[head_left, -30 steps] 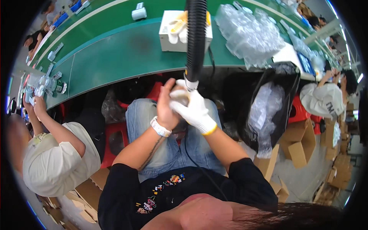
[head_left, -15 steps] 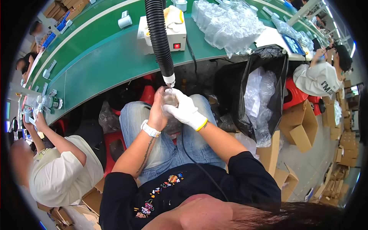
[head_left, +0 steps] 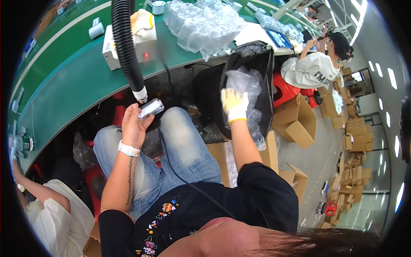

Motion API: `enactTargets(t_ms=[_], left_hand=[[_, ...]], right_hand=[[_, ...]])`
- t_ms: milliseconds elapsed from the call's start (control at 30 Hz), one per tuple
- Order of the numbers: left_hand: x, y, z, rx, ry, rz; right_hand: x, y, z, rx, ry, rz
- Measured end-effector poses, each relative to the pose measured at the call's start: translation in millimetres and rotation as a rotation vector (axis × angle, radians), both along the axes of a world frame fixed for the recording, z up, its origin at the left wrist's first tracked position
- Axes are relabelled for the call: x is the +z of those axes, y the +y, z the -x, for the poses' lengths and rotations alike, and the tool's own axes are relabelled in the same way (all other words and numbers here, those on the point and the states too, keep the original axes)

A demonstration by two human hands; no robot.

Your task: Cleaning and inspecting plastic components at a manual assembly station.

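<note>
My left hand [head_left: 135,124], bare with a white watch on the wrist, pinches a small clear plastic piece [head_left: 151,109] with shiny, boxy edges. It is just below the white tip [head_left: 140,95] of a black ribbed hose [head_left: 124,43], apart from it. My right hand [head_left: 235,105], in a white and yellow work glove, is stretched out over a black plastic bag [head_left: 266,81]. Its fingers look apart, in front of the crumpled clear plastic [head_left: 251,81] filling the bag's mouth. No held thing shows in that hand.
A white box with a red light [head_left: 144,48] stands on the green bench [head_left: 85,90], a glove on top. Clear plastic parts [head_left: 205,25] are heaped beside it. Open cartons [head_left: 295,122] lie right of the bag. One person [head_left: 314,70] sits at right, another [head_left: 60,205] at left.
My hands have parted. The right hand has moved off to the right, to the black bag, while the left keeps the clear piece near the hose tip. The view has swung right.
</note>
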State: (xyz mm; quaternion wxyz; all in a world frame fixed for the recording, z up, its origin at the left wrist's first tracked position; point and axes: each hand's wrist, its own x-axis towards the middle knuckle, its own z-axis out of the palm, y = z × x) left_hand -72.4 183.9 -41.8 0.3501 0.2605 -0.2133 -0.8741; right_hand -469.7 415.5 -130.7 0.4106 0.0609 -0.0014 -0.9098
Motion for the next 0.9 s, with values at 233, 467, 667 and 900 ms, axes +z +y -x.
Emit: enactTargets(t_ms=[233,467,667,900], left_hand=[[-13,14,-42,0.411,-0.517,0.991],[-5,10,-83,0.372,-0.542,1.149],[-21,-5,-85,0.424,-0.585,0.797],[-24,-1,-98,0.229,-0.568,0.687]], right_hand=[[32,-81,-270,0.363,0.907,-0.849],[91,-172,-312,0.576,1.56,-0.619],[0,-167,-268,0.389,2.056,-0.936],[-6,-166,-268,0.628,2.145,-1.137]])
